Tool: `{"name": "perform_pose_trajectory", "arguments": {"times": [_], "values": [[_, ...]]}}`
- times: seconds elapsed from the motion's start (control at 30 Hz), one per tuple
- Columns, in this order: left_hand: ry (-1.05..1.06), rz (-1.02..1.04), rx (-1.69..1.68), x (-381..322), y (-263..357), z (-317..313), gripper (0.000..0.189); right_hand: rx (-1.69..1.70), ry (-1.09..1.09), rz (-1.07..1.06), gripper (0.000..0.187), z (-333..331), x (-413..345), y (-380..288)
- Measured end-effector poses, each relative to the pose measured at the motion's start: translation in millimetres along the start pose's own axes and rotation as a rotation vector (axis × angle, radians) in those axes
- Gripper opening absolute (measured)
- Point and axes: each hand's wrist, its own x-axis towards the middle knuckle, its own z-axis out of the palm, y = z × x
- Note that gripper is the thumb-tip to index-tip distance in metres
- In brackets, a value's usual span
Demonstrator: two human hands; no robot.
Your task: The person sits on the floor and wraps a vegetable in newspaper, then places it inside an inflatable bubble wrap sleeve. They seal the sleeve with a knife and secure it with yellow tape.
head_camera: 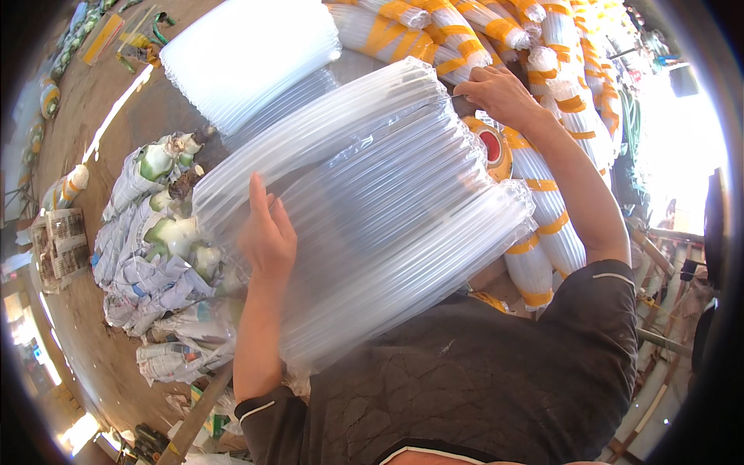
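A wide sheet of clear plastic air-column cushioning [372, 192] spreads in front of my torso, with its ribbed columns running lengthwise and both long edges bunched up. My right hand [494, 96] is at the sheet's upper right end, its fingers closed on a thin, dark, pointed tool [446, 99] whose tip reaches the plastic. My left hand [267, 232] stands over the sheet's left end, index finger raised and fingers somewhat apart; whether it touches the plastic is unclear. Plants wrapped in newspaper [174, 238] lie just left of the sheet. A roll of orange tape [493, 148] sits below my right hand.
A stack of clear cushioning sleeves [250, 58] lies beyond the sheet. Bundles wrapped in plastic and orange tape [459, 29] pile up at the top and right. Another newspaper-wrapped bundle [61, 247] is at far left. A wooden pole [200, 412] slants at lower left.
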Motion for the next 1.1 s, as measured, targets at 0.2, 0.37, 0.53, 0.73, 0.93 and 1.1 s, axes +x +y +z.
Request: {"name": "perform_pose_trajectory", "arguments": {"times": [0.2,0.37,0.53,0.73,0.93,1.1], "values": [[-0.053,-0.054,0.061,-5.2,0.3,-6.0,0.056,-0.269,-0.179,0.175,0.026,0.2,-32.4,51.9],[-0.01,0.017,0.075,-9.6,2.5,-12.8,0.051,0.298,0.267,0.409,0.029,-8.9,-29.3,21.4],[-0.031,-0.025,0.101,-8.9,16.8,-13.9,0.043,1.147,0.175,0.309,0.031,-35.8,5.5,-119.0],[-0.164,-0.108,0.204,-6.1,12.1,-31.9,0.03,0.678,-0.042,0.083,0.034,-23.8,28.1,-216.7],[-0.281,-0.192,0.444,-6.8,-17.0,-72.6,0.028,0.62,-0.045,0.033,0.04,-26.3,11.2,-211.6],[-0.425,-0.446,0.417,-1.2,-17.6,-84.7,0.037,0.545,-0.246,0.142,0.047,-38.4,8.8,-209.2]]}}
